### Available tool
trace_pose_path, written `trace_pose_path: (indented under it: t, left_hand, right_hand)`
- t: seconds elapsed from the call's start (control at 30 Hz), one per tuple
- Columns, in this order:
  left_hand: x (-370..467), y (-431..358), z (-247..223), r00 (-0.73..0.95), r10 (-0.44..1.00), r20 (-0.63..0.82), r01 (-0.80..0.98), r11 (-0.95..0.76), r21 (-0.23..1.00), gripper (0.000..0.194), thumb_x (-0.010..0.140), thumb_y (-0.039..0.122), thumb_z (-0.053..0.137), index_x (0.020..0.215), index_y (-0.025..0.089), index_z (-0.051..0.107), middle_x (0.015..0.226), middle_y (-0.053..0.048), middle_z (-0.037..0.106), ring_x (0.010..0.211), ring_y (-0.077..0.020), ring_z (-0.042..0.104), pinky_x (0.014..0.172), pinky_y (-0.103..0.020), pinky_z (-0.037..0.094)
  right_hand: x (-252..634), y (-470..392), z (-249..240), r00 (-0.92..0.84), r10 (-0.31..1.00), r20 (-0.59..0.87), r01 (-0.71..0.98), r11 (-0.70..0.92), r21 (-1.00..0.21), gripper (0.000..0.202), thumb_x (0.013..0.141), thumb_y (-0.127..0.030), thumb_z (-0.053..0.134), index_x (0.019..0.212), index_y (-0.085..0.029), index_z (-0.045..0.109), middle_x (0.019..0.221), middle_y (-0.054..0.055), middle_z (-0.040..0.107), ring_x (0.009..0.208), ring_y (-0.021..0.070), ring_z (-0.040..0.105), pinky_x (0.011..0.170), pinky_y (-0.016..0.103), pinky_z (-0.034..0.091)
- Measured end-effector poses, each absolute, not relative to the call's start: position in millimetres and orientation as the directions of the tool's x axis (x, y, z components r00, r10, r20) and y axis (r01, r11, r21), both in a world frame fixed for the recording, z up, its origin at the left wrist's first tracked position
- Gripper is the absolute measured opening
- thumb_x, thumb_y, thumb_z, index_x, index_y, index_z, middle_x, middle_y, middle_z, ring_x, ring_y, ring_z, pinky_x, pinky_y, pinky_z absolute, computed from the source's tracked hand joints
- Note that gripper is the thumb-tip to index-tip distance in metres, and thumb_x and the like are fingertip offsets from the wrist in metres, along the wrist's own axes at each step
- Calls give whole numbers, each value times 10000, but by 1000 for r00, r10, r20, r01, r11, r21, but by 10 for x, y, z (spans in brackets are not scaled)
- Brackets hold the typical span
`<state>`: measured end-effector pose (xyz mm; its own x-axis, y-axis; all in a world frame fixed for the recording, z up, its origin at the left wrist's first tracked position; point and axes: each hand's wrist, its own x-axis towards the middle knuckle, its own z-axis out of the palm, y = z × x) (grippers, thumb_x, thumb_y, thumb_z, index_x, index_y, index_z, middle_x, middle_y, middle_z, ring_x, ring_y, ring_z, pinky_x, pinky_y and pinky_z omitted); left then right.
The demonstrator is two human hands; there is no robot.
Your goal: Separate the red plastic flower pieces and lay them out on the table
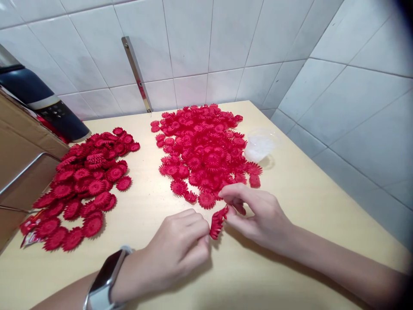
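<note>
Between my two hands, low in the middle of the view, is a red toothed piece (217, 223), tilted on its side. My left hand (180, 241), with a watch on the wrist, is closed at the piece's left edge, its fingertips mostly hidden. My right hand (254, 213) pinches the piece's upper right end between thumb and fingers. Just beyond my hands, a large pile of red toothed discs (206, 150) is spread on the table. Another pile of red discs (97, 187), looking thicker, lies at the left.
The pale table (309, 215) meets a tiled wall. A clear plastic container (260, 144) with whitish contents is right of the large pile. At the left are a cardboard box (29, 146) and a dark cylinder (41, 99). A metal strip (137, 73) leans at the wall.
</note>
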<state>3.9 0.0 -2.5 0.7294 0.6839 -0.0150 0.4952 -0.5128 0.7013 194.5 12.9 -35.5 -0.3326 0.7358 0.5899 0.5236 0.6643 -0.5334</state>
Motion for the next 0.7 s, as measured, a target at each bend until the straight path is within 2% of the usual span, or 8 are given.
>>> trace_pose_path:
  t: [0.1, 0.23, 0.4, 0.47, 0.53, 0.6, 0.7]
  left_hand:
    - [47, -14, -27, 788, 613, 59, 465, -654, 597, 168, 788, 26, 383, 705, 168, 416, 673, 10, 461, 636, -123, 405, 607, -227, 332]
    - [53, -40, 0, 792, 607, 62, 471, -674, 569, 183, 804, 42, 362, 703, 167, 449, 665, -3, 489, 635, -135, 419, 615, -239, 348]
    - [56, -111, 77, 872, 487, -55, 408, -658, 633, 159, 792, 76, 396, 681, 166, 464, 683, -17, 506, 649, -143, 422, 637, -247, 347]
    - [43, -98, 89, 796, 601, -71, 467, -535, 704, 173, 824, 102, 370, 688, 168, 455, 693, -16, 494, 655, -142, 426, 633, -244, 344]
    - [19, -47, 80, 633, 767, -111, 512, -306, 803, 214, 873, 170, 335, 684, 174, 436, 689, -6, 472, 650, -136, 426, 613, -235, 342]
    - [-9, 21, 52, 494, 855, -159, 451, -96, 888, 246, 889, 245, 339, 667, 175, 419, 670, 6, 450, 643, -131, 420, 597, -228, 339]
    - [-33, 100, -6, 423, 883, -200, 313, 65, 948, 246, 872, 290, 387, 668, 165, 446, 668, 13, 452, 651, -126, 424, 607, -227, 339]
  right_hand:
    - [1925, 142, -355, -331, 722, 607, 540, 673, -506, 221, 705, -17, 445, 848, -178, 495, 579, -41, 524, 459, 79, 457, 451, 182, 384]
    - [1937, 180, -363, -326, 710, 625, 541, 682, -492, 212, 709, -17, 435, 829, -179, 497, 585, -35, 527, 474, 84, 470, 466, 189, 392]
    - [2067, 278, -345, -152, 855, 495, 576, 484, -658, 208, 668, -37, 478, 815, -185, 493, 559, -53, 454, 443, 85, 421, 424, 201, 359]
    - [2089, 291, -325, -123, 871, 475, 525, 463, -714, 236, 672, -37, 467, 852, -191, 480, 608, -39, 475, 484, 92, 445, 452, 210, 379]
    - [2077, 285, -313, -154, 883, 444, 483, 460, -745, 249, 690, -48, 463, 893, -193, 467, 635, -33, 479, 504, 95, 449, 472, 218, 389]
    - [2052, 268, -314, -170, 899, 403, 468, 433, -770, 238, 720, -71, 467, 926, -189, 458, 666, -23, 491, 511, 96, 443, 480, 225, 394]
    - [2022, 232, -332, -151, 921, 359, 493, 385, -780, 179, 757, -111, 486, 922, -179, 471, 686, -8, 507, 515, 101, 437, 477, 229, 390]
